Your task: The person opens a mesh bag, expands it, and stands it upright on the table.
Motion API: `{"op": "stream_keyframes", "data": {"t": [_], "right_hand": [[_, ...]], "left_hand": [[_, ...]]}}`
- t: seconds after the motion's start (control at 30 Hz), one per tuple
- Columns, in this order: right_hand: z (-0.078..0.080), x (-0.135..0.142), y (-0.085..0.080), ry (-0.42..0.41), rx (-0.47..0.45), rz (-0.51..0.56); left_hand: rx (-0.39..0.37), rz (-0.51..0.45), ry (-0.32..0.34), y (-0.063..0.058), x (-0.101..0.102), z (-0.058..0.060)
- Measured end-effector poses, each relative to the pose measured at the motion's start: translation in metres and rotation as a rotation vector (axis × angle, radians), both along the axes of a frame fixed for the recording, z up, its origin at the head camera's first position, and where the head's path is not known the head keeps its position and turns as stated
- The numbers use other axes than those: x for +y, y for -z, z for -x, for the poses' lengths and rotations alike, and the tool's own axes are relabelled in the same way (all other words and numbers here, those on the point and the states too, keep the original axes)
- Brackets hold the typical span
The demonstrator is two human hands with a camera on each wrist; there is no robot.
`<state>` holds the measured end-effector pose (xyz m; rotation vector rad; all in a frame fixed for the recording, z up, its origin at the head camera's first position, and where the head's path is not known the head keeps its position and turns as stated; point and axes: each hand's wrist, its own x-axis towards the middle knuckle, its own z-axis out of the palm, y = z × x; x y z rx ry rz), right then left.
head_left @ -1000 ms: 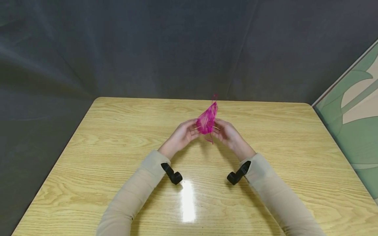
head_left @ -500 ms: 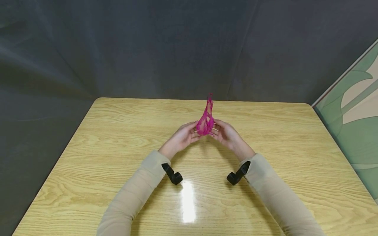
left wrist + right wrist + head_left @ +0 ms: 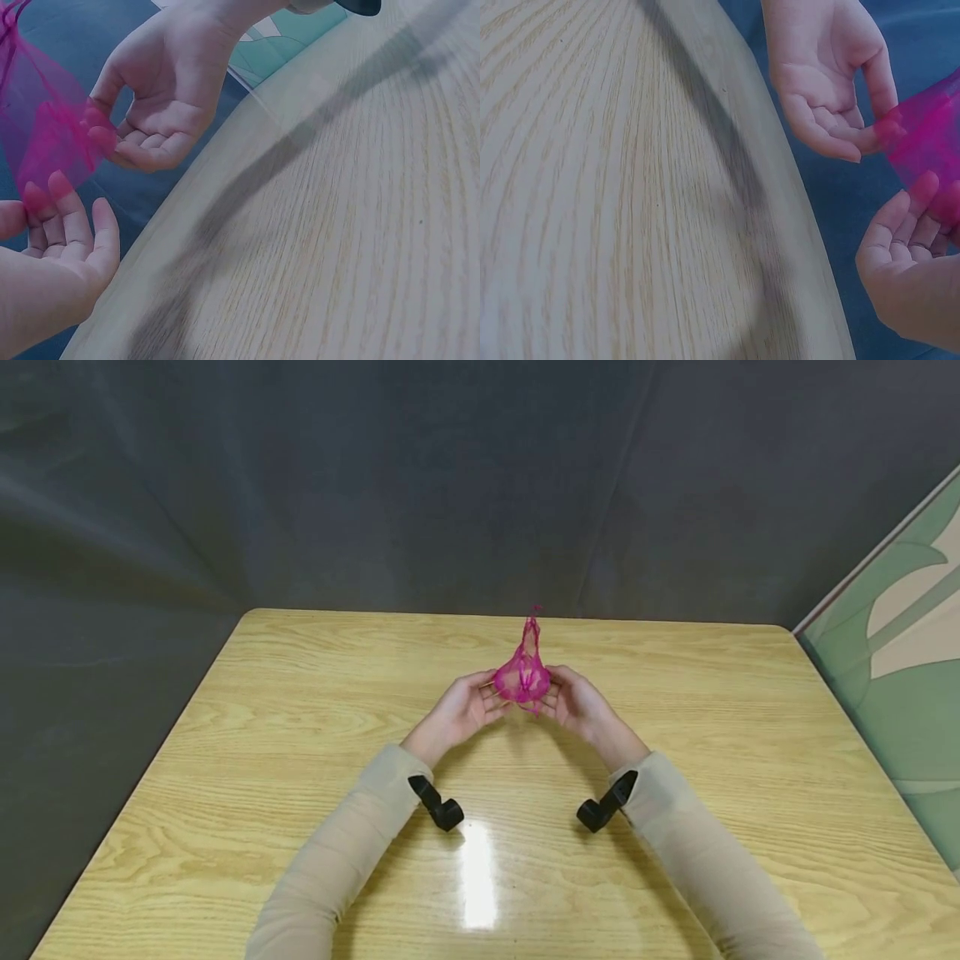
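A magenta see-through drawstring organza bag (image 3: 522, 681) is held up between both hands above the table. Its lower part bulges wide, while the upper end rises to a narrow tip with thin cords. My left hand (image 3: 462, 707) pinches the bag's left side between thumb and fingers. On the opposite side my right hand (image 3: 579, 704) pinches it the same way. Through the sheer fabric, in the left wrist view, the fingertips of the left hand (image 3: 67, 259) show pink. The right wrist view has the right hand (image 3: 911, 270) at the bag's near edge, fingers curled.
Beneath the hands lies a light wood-grain table (image 3: 337, 693) with a bright reflection near its front. A dark curtain (image 3: 450, 485) hangs behind the far edge. A green and beige patterned panel (image 3: 900, 677) stands at the right.
The bag leaned right a second ago; now it stands more upright, its base spread wider between the hands and its top narrower. The hands have hardly moved.
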<state>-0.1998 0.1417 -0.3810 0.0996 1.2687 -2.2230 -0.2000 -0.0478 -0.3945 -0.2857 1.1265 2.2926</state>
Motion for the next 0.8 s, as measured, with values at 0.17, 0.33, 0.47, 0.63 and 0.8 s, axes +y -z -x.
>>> {"op": "stream_keyframes", "data": {"t": [0.17,0.33,0.47,0.63,0.8], "right_hand": [[0.0006,0.0001,0.0000,0.004,-0.014,0.013],[0.0003,0.0029,0.0004,0.017,-0.034,0.091],[0.0001,0.0042,0.0010,0.027,-0.041,0.142],[-0.0001,0.0040,0.0019,0.047,-0.038,0.135],[-0.0003,0.0024,0.0016,0.049,-0.042,0.104]], "left_hand": [[-0.032,-0.033,-0.029,0.0001,0.0003,-0.0001],[-0.050,-0.048,-0.041,0.0008,0.0010,0.0002],[-0.060,-0.055,-0.059,0.0001,0.0018,0.0003],[-0.073,-0.077,-0.075,-0.0014,0.0023,0.0005],[-0.078,-0.095,-0.097,-0.0024,0.0034,0.0005]]}}
